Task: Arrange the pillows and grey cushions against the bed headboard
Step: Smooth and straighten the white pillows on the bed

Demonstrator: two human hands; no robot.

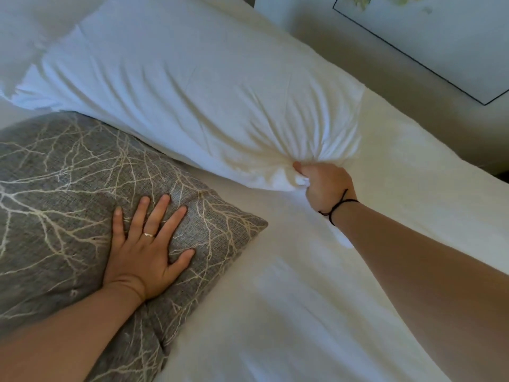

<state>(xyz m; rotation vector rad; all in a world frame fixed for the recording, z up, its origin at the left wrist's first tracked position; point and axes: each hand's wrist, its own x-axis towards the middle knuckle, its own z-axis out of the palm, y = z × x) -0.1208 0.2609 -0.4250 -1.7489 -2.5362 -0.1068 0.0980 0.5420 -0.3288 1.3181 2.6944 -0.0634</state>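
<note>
Here, midway: right hand (325, 183) grips a corner of the long white fabric pillow (179, 86) on the white-sheeted bed (316, 299); left hand (148, 246) presses flat on the grey branch-patterned woven cushion (55, 194); neither yet propped upright.

bed: white sheet (316, 285), lightly wrinkled | wall: beige (371, 62) behind bed | art: black-framed picture (429, 37) on wall | light: soft daylight

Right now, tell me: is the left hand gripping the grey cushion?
No. The left hand lies flat on the grey cushion with fingers spread straight, pressing rather than gripping.
</note>
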